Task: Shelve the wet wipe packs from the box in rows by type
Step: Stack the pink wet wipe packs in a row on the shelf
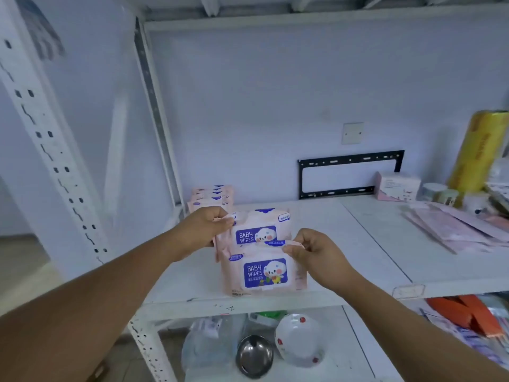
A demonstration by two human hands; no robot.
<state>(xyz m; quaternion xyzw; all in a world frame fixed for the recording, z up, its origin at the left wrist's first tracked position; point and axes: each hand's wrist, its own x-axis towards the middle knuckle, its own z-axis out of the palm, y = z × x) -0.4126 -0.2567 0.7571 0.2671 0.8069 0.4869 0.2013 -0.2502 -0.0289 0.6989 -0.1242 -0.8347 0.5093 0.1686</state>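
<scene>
Mid-placement: the left hand [205, 227] pinches the rear pack [259, 230] at its ten-o'clock corner, the right hand [316, 253] its four-o'clock seam, it seems. The pack stands on the shelf [358, 244], touching the front pack [264, 274] (a matching stack [212, 195] sits at eleven o'clock). Next, probably: square the row, release.

This is looking like a shop's stock shelving. White slotted-steel racking [55, 150] is standing against a bare wall. The shelf [358, 244] is carrying a clear label holder [408, 290] on its near edge. Unrelated packaged goods are sitting together: baby wipe packs [264, 271], a yellow film roll [479, 150] far right, bowls [298, 339] below.
</scene>
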